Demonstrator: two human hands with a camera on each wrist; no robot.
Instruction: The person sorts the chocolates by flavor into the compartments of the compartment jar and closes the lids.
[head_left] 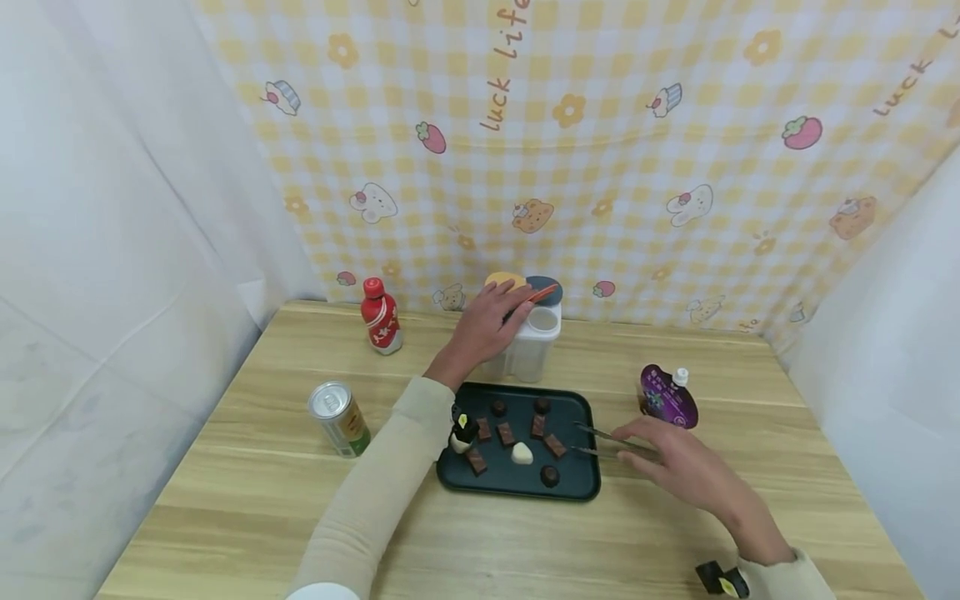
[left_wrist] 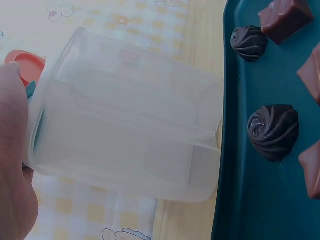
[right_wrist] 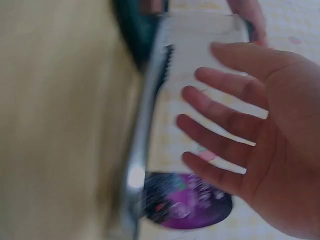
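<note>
My left hand (head_left: pixel 483 323) rests on top of a translucent plastic storage box (left_wrist: pixel 130 125) with coloured flip lids. Its fingers stretch over the yellow lid (head_left: pixel 504 280), and a fingertip touches the raised orange lid (left_wrist: pixel 27 66). One round opening (head_left: pixel 543 318) is uncovered. My right hand (right_wrist: pixel 260 110) has its fingers spread beside metal tongs (right_wrist: pixel 137 165) with serrated tips, holding nothing. Those tips reach over the right rim of a dark green tray (head_left: pixel 517 492). Chocolate bars (head_left: pixel 477 461), dark swirled chocolates (left_wrist: pixel 274 132) and a white chocolate (head_left: pixel 522 453) lie on it.
A purple spouted pouch (head_left: pixel 666 398) stands behind my right hand. To the left are a red bottle (head_left: pixel 382 321) and a can (head_left: pixel 341 421). A checked curtain (head_left: pixel 540 167) hangs along the wooden table's (head_left: pixel 465 550) back edge.
</note>
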